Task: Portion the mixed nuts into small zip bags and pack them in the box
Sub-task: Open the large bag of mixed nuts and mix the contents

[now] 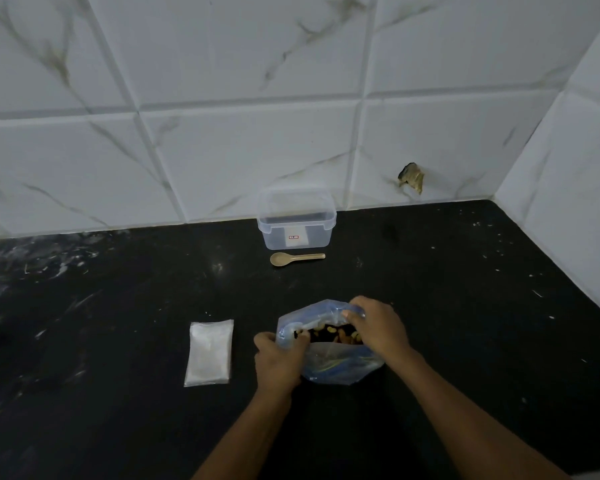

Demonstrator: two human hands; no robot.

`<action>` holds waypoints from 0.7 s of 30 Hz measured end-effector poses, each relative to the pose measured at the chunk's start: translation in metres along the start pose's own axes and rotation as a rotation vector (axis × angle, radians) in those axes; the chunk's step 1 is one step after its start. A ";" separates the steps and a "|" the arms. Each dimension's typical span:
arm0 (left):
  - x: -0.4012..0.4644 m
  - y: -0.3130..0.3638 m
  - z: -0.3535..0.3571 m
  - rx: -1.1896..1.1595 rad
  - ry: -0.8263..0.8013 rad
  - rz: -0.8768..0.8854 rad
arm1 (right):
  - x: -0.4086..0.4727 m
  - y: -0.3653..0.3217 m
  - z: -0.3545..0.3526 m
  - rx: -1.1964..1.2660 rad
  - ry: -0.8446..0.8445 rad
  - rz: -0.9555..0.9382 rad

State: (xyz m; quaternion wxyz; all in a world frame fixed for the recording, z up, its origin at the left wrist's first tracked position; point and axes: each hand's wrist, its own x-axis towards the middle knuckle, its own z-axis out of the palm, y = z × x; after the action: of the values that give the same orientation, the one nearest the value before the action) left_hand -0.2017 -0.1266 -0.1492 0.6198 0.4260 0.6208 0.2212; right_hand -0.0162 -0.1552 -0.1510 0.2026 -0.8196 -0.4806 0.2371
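Observation:
A large bluish zip bag (333, 363) of mixed nuts (329, 333) stands on the black counter, its mouth spread wide. My left hand (279, 358) grips the bag's left rim. My right hand (378, 323) pinches the far right rim. A flat stack of small clear zip bags (209, 353) lies to the left of the big bag. A clear plastic box (296, 220) without a lid stands at the back against the wall, with a white label on its front. A beige spoon (295, 258) lies just in front of the box.
The black counter (118, 306) is scratched and dusty, and meets white marble-pattern tiled walls at the back and on the right. A chipped hole (411, 176) shows in the back wall tile to the right of the box.

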 end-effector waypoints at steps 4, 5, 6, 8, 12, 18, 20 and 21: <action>0.004 0.003 -0.005 -0.142 0.016 0.033 | 0.000 -0.002 0.004 0.204 0.051 0.075; 0.005 0.005 -0.007 -0.188 0.034 0.047 | -0.001 -0.003 0.003 0.289 0.061 0.117; 0.007 0.007 -0.008 -0.239 0.055 0.048 | -0.002 -0.004 0.002 0.380 0.066 0.174; 0.010 0.009 -0.010 -0.316 0.087 0.037 | -0.008 -0.007 0.003 0.520 0.056 0.292; 0.008 0.009 -0.004 -0.214 0.199 0.037 | -0.020 -0.004 0.004 0.331 -0.005 0.325; 0.003 -0.007 0.015 -0.142 0.100 -0.062 | 0.000 -0.023 0.002 -0.008 -0.025 0.074; 0.002 -0.003 0.024 -0.129 0.091 -0.039 | 0.004 -0.031 0.008 0.017 -0.069 0.059; 0.003 -0.001 0.027 -0.120 0.099 -0.030 | 0.004 -0.034 0.011 0.066 -0.073 0.063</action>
State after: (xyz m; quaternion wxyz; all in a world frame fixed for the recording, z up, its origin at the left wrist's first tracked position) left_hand -0.1752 -0.1318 -0.1548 0.6159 0.3673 0.6427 0.2696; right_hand -0.0444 -0.1351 -0.1418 0.2040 -0.8180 -0.4536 0.2889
